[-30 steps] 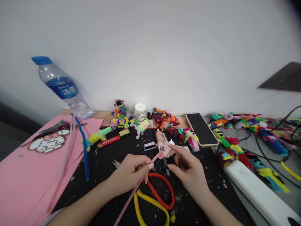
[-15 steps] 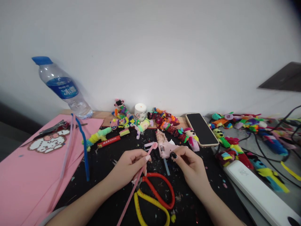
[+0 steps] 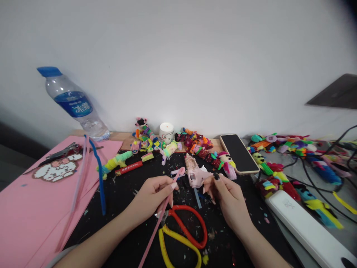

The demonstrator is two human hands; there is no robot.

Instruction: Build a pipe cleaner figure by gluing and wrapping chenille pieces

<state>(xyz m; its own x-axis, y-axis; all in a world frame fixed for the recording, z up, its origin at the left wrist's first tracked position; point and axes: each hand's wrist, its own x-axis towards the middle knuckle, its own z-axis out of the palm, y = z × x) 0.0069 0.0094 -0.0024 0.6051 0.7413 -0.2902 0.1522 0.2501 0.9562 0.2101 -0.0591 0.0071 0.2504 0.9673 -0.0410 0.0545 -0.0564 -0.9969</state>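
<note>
Pink pipe cleaner (image 3: pixel 163 215), lower end cut off

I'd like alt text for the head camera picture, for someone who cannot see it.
A person's left hand pinches a long pink pipe cleaner with a curled tip, while the right hand holds a small black bead beside a pink glue gun. Red and yellow scissors lie under the hands on a black mat, with colourful pipe-cleaner figures, a phone and a water bottle behind.
</note>
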